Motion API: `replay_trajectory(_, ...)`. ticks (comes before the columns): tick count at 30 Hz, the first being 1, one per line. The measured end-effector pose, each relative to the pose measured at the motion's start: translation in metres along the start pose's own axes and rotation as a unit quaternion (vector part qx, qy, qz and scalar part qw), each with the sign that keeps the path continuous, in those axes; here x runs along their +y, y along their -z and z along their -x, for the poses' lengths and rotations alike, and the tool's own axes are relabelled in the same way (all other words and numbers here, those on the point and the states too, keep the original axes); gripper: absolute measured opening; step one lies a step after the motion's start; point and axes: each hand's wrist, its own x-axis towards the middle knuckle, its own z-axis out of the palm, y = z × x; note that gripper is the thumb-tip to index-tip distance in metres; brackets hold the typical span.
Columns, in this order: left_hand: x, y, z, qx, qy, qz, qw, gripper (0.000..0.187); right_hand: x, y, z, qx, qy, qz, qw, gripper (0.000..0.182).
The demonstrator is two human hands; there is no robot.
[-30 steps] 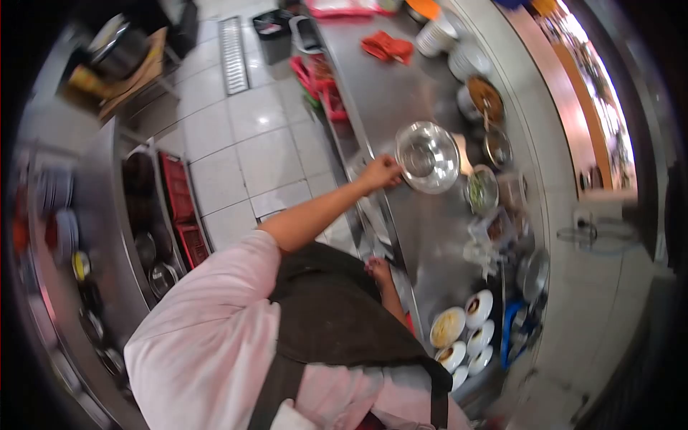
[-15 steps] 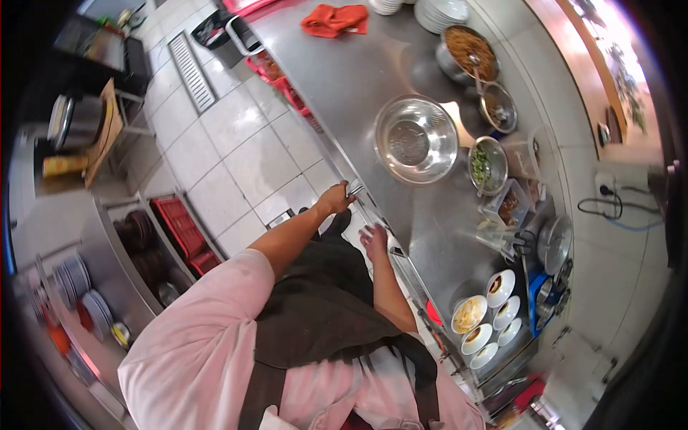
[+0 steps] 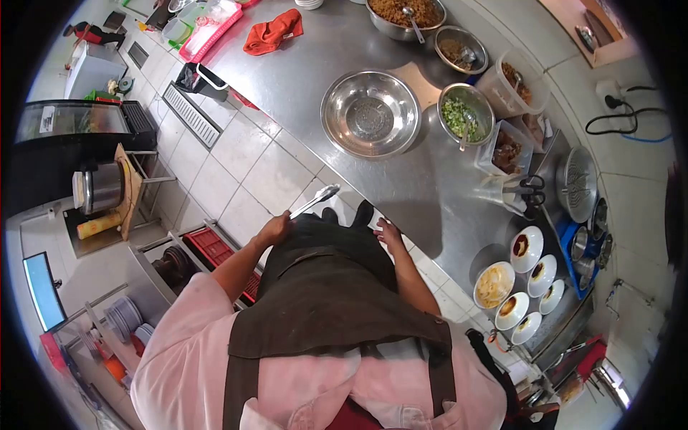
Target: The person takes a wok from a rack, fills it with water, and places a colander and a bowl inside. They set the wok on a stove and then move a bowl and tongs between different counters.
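Observation:
My left hand (image 3: 276, 228) is closed around the handle end of shiny metal tongs (image 3: 315, 200), which point away over the floor in front of my apron. My right hand (image 3: 389, 234) hangs beside the steel counter's front edge, fingers apart and slightly curled, with nothing seen in it. On the steel counter (image 3: 408, 193) beyond it sits a large metal mixing bowl (image 3: 370, 115). To the right, one white bowl (image 3: 494, 284) holds pale noodle-like food. Several white bowls around it, such as a sauce bowl (image 3: 527, 247), contain dark sauce.
Along the wall stand a bowl of chopped greens (image 3: 460, 116), a bowl of brown crumbly food (image 3: 407, 13), plastic tubs (image 3: 505, 147) and a jug with black-handled scissors (image 3: 532, 192). An orange cloth (image 3: 274, 32) lies at the far end. Behind me on the left are shelves with plates (image 3: 123, 315).
My left hand has drawn back from the counter's edge to the left, bringing the tongs into view. My body and view have turned, and my right hand stays near the counter edge.

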Motion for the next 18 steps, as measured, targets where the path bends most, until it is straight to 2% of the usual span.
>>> replay_trajectory(1,0.011,0.010,0.020,0.006,0.051,-0.010,0.999,0.029,-0.004,0.000,0.002,0.000,-0.003,0.033,0.999,0.048)
replay_trajectory(4,-0.011,0.016,0.058,0.045,0.123,0.134,0.982,0.033,-0.013,-0.012,0.001,-0.078,0.014,0.194,0.978,0.047)
replay_trajectory(7,-0.036,0.016,0.073,0.034,0.171,0.122,0.977,0.035,-0.009,-0.038,-0.010,-0.118,0.097,0.269,0.951,0.043)
replay_trajectory(10,-0.054,0.003,0.062,0.034,0.178,0.203,0.962,0.040,-0.003,-0.053,-0.019,-0.096,0.134,0.332,0.929,0.042)
replay_trajectory(11,-0.064,-0.004,0.051,0.037,0.178,0.228,0.956,0.042,0.001,-0.054,-0.028,-0.085,0.152,0.347,0.922,0.042)
replay_trajectory(12,-0.080,-0.018,0.038,0.075,0.144,0.198,0.967,0.047,0.006,-0.056,-0.037,-0.068,0.164,0.346,0.921,0.040)
replay_trajectory(13,-0.082,-0.019,0.028,0.093,0.114,0.205,0.968,0.049,-0.004,-0.060,-0.025,-0.056,0.136,0.329,0.933,0.039)
replay_trajectory(15,-0.072,-0.014,0.017,0.146,0.086,0.332,0.928,0.048,-0.033,-0.079,0.014,-0.032,0.079,0.293,0.952,0.039)
replay_trajectory(18,-0.052,0.023,0.019,0.223,0.025,0.265,0.938,0.044,-0.027,-0.086,0.022,0.011,0.038,0.321,0.946,0.042)
